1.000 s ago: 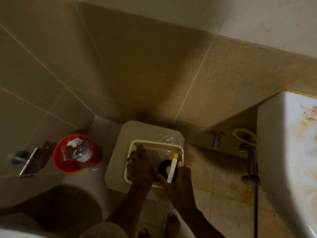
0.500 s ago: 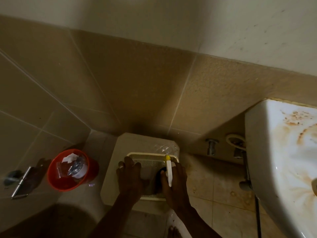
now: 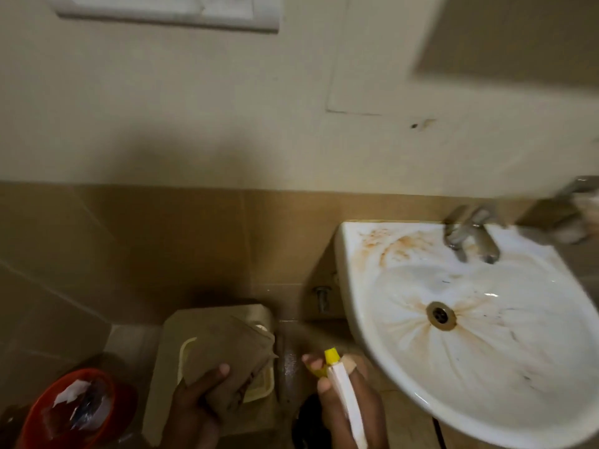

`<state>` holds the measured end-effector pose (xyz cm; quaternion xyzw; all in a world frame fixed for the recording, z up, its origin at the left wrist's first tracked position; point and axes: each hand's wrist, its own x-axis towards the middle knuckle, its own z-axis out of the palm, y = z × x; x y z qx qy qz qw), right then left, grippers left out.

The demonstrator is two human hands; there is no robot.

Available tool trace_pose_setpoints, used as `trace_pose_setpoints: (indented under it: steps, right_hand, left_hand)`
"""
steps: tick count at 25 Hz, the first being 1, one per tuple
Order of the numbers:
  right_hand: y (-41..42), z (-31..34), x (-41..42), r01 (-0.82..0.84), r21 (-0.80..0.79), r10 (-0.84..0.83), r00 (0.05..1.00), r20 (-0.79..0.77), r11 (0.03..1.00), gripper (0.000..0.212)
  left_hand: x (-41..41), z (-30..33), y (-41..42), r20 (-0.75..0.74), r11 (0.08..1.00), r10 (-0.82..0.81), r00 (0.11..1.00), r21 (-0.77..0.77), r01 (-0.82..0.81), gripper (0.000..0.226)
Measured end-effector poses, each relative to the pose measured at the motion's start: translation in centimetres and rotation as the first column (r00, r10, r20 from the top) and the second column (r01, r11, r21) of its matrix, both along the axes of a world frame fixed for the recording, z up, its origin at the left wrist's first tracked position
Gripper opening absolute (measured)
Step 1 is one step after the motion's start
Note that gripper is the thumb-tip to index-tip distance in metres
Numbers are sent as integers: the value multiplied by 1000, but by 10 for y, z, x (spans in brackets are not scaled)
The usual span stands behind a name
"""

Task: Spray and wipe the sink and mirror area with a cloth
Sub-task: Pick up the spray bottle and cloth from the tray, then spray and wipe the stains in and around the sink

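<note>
Supplies in hand, cleaning not yet begun. The sink point(image 3: 470, 319) carries brown stains radiating from its drain point(image 3: 440, 315) and across its back ledge beside the tap point(image 3: 470, 234), so spraying and wiping appear to lie wholly ahead; the mirror point(image 3: 505, 37), above the sink and blurred, shows no sign of wiping either. The left hand point(image 3: 197, 400), well left of the sink, grips a brown cloth point(image 3: 227, 358) over a basket point(image 3: 259, 384). The right hand point(image 3: 346, 393), just below the sink's left rim, is wrapped around a white spray bottle point(image 3: 343, 390), its yellow nozzle point(image 3: 331, 356) pointing up. A red bin point(image 3: 42, 413) sits farthest left.
</note>
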<state>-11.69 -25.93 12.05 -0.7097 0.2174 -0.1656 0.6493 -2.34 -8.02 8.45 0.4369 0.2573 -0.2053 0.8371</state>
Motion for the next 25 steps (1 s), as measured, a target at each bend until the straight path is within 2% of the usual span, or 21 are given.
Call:
trace_pose_setpoints:
  steps: [1, 3, 5, 6, 10, 14, 16, 19, 20, 25]
  right_hand:
    - [-15, 27, -12, 37, 19, -37, 999, -6, 999, 33]
    - [-44, 70, -36, 58, 20, -57, 998, -34, 998, 23]
    - [-73, 93, -48, 50, 27, -46, 992, -119, 998, 17]
    - [-89, 98, -51, 45, -15, -47, 988, -147, 999, 17]
    - [-141, 109, -55, 29, -206, -68, 980, -189, 978, 32]
    - [-185, 109, -57, 33, -199, -71, 980, -185, 979, 32]
    - [-206, 103, -55, 20, -173, -56, 977, -207, 985, 31]
    - [-239, 94, -55, -19, -187, -28, 968, -247, 982, 28]
    - [-249, 94, -54, -24, -180, -21, 969, -247, 983, 28]
    - [-288, 94, -51, -96, -191, 55, 976, -211, 977, 32]
  left_hand:
    - [-5, 17, -16, -26, 995, 55, 998, -86, -58, 25]
    - [-15, 46, -50, -36, 982, 50, 998, -181, -56, 29]
    - [-14, 72, -84, -25, 982, 30, 999, -186, -35, 24]
    - [-11, 81, -100, 13, 985, 26, 1000, -172, -23, 30]
    - [8, 97, -163, -5, 992, 129, 992, -15, -129, 55]
    - [18, 112, -211, 62, 953, 277, 959, 109, -283, 67]
    - [19, 121, -237, 187, 923, 272, 944, 228, -311, 59]
    - [27, 122, -273, 354, 823, 215, 910, 437, -364, 40]
    - [30, 121, -282, 385, 803, 197, 902, 465, -373, 37]
    - [48, 102, -310, 388, 680, 72, 919, 655, -330, 31]
